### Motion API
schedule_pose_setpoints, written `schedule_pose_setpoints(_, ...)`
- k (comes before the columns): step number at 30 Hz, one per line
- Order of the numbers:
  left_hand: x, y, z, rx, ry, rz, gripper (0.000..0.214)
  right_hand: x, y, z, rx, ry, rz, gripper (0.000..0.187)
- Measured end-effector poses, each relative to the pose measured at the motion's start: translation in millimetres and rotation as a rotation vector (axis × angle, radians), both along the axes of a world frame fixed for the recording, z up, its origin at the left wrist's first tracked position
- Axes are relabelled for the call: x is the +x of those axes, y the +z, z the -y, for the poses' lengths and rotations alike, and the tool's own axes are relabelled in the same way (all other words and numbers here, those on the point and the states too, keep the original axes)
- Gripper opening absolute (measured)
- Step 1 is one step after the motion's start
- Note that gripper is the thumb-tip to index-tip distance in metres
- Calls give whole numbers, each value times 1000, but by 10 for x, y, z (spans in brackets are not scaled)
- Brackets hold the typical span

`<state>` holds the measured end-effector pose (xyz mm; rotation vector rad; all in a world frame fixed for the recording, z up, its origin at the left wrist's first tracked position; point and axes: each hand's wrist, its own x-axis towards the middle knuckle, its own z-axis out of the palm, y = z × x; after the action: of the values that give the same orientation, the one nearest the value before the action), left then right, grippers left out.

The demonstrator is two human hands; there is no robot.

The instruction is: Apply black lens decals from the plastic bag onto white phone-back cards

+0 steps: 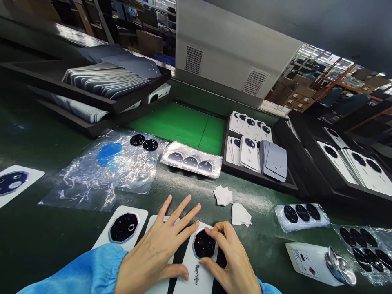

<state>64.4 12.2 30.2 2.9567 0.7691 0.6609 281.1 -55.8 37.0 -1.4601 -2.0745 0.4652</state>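
Observation:
A white panel [191,273] with dark printed characters lies before me, and a black lens plate [204,243] sits in the ring near its top. My right hand [229,257] grips this plate, thumb at its lower edge and index finger at its upper right. Fingers spread, my left hand [162,245] reaches over the panel's left side and a neighbouring white panel [157,286], which it mostly covers; its thumb rests at the printed panel. Further left is another white panel [102,239] bearing a black lens plate [124,227].
Behind are a clear plastic bag [101,179], a strip of lens plates [191,160] and white wipes [223,196]. A black tray [225,163] holds panels. Right stand wrapped plates [301,214] and a white bottle [315,261] with a metal top. Panels fill a rack [113,105] at left.

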Motion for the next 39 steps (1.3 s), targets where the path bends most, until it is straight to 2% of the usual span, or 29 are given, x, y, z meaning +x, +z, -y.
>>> schedule_pose_setpoints(6,1,59,-34,-62,-45,-66,84,-13,39,-20,-19,9,14,64)
schedule_pose_setpoints(13,46,-61,-56,-29,-143,8,92,-57,80,-47,-62,-22,88,58)
schedule_pose_setpoints(17,52,66,-27,43,-137,-39,89,-69,78,-70,-54,-9,151,61)
schedule_pose_setpoints(21,56,150,-30,41,-99,-53,82,-85,93,-79,-51,16,213,58)
schedule_pose_setpoints(26,55,42,-51,69,-163,-53,80,-106,125,-88,-61,20,281,62)
schedule_pose_setpoints(31,11,-78,-46,106,-184,22,79,-116,137,-87,-23,6,307,65)
schedule_pose_setpoints(35,-1,-119,-84,173,-235,130,69,-123,105,-30,21,-36,285,64)
schedule_pose_setpoints(39,40,-171,-70,153,-187,236,62,-142,8,75,63,-95,234,58)
